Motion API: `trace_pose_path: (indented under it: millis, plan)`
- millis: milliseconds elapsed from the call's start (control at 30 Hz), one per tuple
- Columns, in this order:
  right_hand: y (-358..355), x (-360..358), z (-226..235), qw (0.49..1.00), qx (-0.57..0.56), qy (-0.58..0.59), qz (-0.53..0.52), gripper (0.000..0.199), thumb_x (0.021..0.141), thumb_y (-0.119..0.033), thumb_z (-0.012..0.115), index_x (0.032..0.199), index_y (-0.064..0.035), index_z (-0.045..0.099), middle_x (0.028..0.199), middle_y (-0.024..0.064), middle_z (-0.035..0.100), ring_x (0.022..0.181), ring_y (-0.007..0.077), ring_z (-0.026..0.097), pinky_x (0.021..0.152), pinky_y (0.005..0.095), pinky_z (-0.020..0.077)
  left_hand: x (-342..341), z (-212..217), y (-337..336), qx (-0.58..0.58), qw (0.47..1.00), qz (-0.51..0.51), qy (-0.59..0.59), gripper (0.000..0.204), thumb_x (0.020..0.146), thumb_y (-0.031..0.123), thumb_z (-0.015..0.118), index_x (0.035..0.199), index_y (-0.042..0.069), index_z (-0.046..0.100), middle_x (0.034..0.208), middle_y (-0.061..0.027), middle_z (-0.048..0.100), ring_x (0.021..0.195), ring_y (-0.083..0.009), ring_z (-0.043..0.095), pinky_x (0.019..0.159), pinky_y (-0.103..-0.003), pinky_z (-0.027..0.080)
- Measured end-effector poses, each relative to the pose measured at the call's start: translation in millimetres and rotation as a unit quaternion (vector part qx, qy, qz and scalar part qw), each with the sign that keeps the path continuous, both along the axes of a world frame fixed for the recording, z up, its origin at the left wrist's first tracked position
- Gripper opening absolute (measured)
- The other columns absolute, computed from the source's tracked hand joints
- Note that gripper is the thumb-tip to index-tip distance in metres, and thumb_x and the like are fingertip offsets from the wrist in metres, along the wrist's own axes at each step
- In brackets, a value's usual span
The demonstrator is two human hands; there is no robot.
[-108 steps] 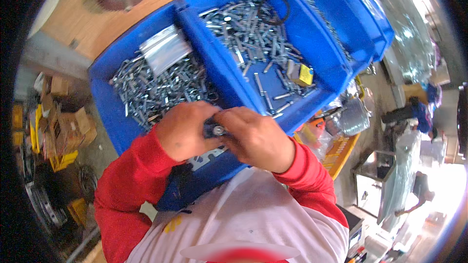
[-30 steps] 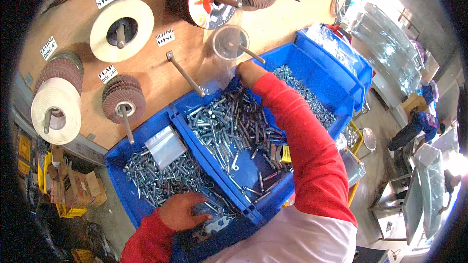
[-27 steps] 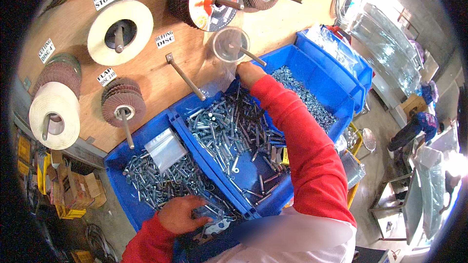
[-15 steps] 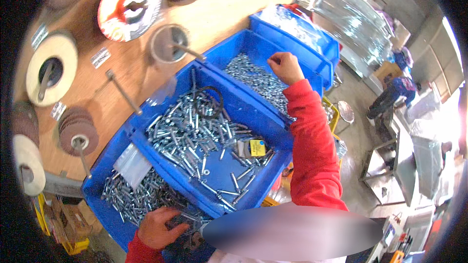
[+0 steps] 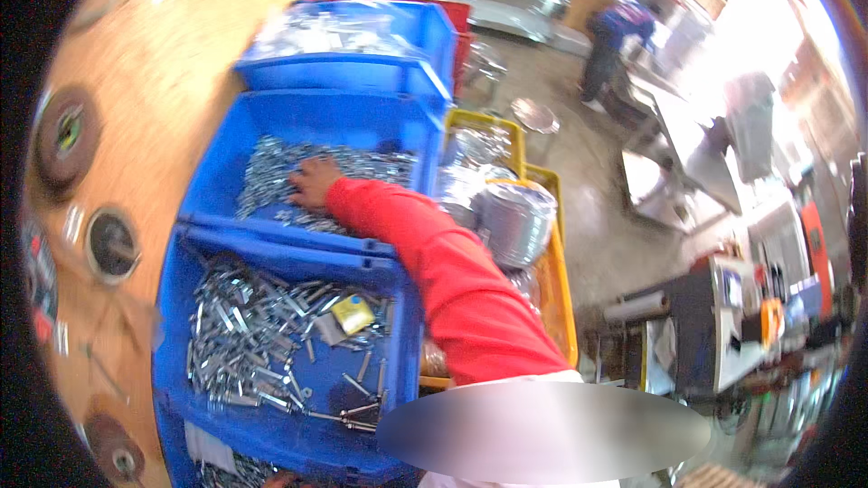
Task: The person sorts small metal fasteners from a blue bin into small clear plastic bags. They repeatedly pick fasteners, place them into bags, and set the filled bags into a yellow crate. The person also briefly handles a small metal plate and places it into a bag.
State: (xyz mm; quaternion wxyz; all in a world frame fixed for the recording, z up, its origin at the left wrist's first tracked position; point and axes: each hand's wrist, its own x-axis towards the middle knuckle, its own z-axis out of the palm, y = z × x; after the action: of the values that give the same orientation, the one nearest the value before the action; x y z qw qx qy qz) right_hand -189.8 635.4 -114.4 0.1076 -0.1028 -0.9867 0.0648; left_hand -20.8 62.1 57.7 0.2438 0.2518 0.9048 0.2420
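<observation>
The right hand (image 5: 312, 183) lay palm down on a heap of small silver fasteners (image 5: 271, 172) in a blue bin (image 5: 398, 131), its fingers spread and pressed into the pile. Whether the grip had closed on any piece could not be told, since the fingertips were sunk among the metal and the picture was blurred. The flat, splayed pose looked like that of a hand raking or feeling through loose parts rather than pinching one out. The forearm in its red sleeve (image 5: 434, 262) stretched far forward and to the left from the lower edge, crossing the rim of a nearer blue bin (image 5: 298, 258) to reach the pile beyond it.

The left hand was barely to be seen; only a blurred sliver showed at the bottom edge, so its grip could not be judged.

The nearer bin held longer silver bolts (image 5: 253, 334) lying loose, with a small yellow tag (image 5: 351, 314) among them. The bins sat side by side, seemingly so that each size stayed sorted and within arm's reach. A third blue bin (image 5: 344, 72) behind held parts under clear plastic. To the right, yellow crates (image 5: 556, 307) carried shiny metal bowls (image 5: 515, 221). Abrasive discs (image 5: 68, 131) hung on the wooden board (image 5: 172, 63) at left. A person (image 5: 615, 45) stood far off on the workshop floor (image 5: 588, 163).
</observation>
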Motion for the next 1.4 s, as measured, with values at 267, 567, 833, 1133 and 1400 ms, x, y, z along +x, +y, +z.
trace_pose_path:
  millis: [267,567,833,1133,1400]
  plan:
    - [-7,21,4,0.998,0.029,-0.049,0.013,0.033,0.093,-0.038,0.06,0.105,-0.011,0.074,0.114,0.021,0.071,0.1,0.0363,0.071,0.079,0.0524,0.0583,-19,-39,-30,0.08,0.982,0.11,-0.134,0.038,0.085,0.01,0.082,0.119,-0.002,0.072,0.095,-0.0137,0.074,0.073,-0.0129,0.065,0.064,-0.03,0.054]
    - [-17,76,47,0.99,-0.109,-0.001,-0.088,0.024,0.096,-0.03,0.06,0.098,-0.0121,0.075,0.101,0.0196,0.075,0.091,0.0318,0.075,0.069,0.0493,0.0599,-16,-17,-19,0.013,0.998,-0.065,0.015,0.04,0.09,0.021,0.078,0.121,-0.003,0.071,0.1,-0.0157,0.073,0.083,-0.0205,0.066,0.073,-0.034,0.053]
    - [1,170,92,0.191,-0.921,0.311,0.133,0.075,0.106,-0.054,0.03,0.151,0.0065,0.035,0.15,0.0366,0.042,0.129,0.0534,0.053,0.088,0.0509,0.0624,-9,-13,-13,0.04,0.995,-0.075,0.058,0.035,0.071,0.017,0.084,0.098,-0.005,0.075,0.088,-0.0195,0.072,0.072,-0.0283,0.07,0.063,-0.036,0.054]
    - [-141,246,174,0.148,-0.889,0.366,0.233,0.073,0.107,-0.048,0.035,0.156,0.0055,0.026,0.161,0.0314,0.026,0.145,0.0504,0.034,0.105,0.0512,0.0542,9,1,4,0.108,0.993,-0.045,0.032,0.032,0.073,0.01,0.079,0.101,-0.006,0.074,0.095,-0.0218,0.073,0.078,-0.0311,0.074,0.067,-0.036,0.057]
    - [-297,254,172,0.089,-0.954,0.197,0.209,0.054,0.106,-0.026,0.039,0.151,0.0028,0.039,0.158,0.0248,0.04,0.14,0.0425,0.048,0.1,0.0498,0.0576,7,-23,-11,0.158,0.973,-0.138,0.097,0.04,0.074,0.009,0.068,0.112,-0.001,0.07,0.129,-0.0313,0.063,0.108,-0.0464,0.066,0.097,-0.049,0.054]
